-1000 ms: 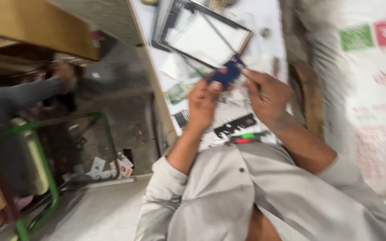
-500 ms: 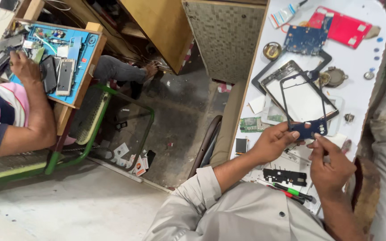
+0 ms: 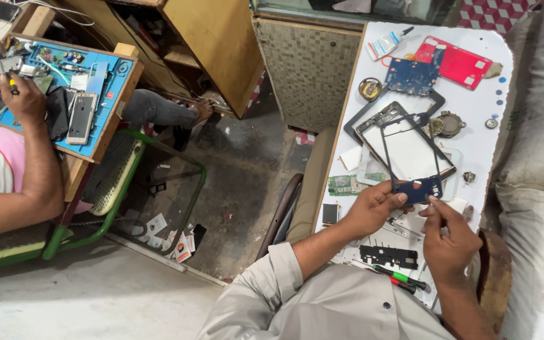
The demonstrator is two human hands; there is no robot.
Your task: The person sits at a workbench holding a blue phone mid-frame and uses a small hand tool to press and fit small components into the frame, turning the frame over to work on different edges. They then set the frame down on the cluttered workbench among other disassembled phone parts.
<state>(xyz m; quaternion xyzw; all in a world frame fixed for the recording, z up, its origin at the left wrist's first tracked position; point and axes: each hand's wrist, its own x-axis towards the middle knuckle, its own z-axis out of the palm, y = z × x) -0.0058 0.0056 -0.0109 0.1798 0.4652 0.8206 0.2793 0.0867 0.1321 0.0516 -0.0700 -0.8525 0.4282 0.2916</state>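
Lower right of frame: left hand is pinching the dark frame at its near edge; right hand is closing fingertips there. Device already stripped: blue circuit board, red back cover lying upper right. Frame not yet freed.

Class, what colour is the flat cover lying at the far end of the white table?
Red, with small white patches: the flat cover shows best in the head view.

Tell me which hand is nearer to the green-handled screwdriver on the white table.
Right. The right hand hovers just above the green-handled screwdriver; the left hand is farther up-left, gripping the tablet frame.
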